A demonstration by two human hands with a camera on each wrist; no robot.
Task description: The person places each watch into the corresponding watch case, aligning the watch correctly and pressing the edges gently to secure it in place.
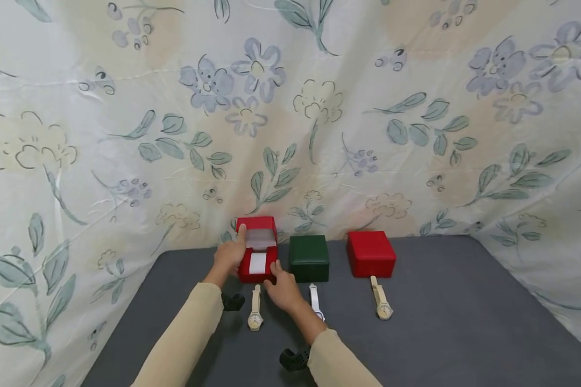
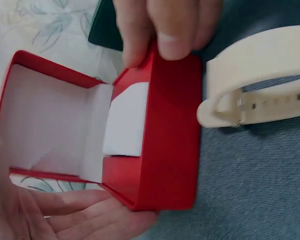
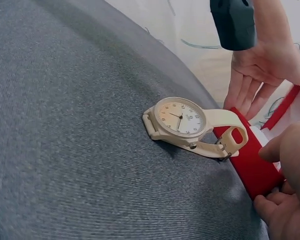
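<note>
A red watch box with its lid raised stands at the left of the row, a white cushion inside. My left hand lies along its left side, thumb up by the lid's edge and fingers fairly straight in the left wrist view. At the right front corner, my right hand pinches the box between thumb and fingers. Just in front lies a cream wristwatch, its strap buckled into a loop and its dial facing up; neither hand touches it.
A closed green box and a closed red box stand to the right. Before them lie a white watch, partly behind my right wrist, and another cream watch. A floral curtain hangs behind the grey table.
</note>
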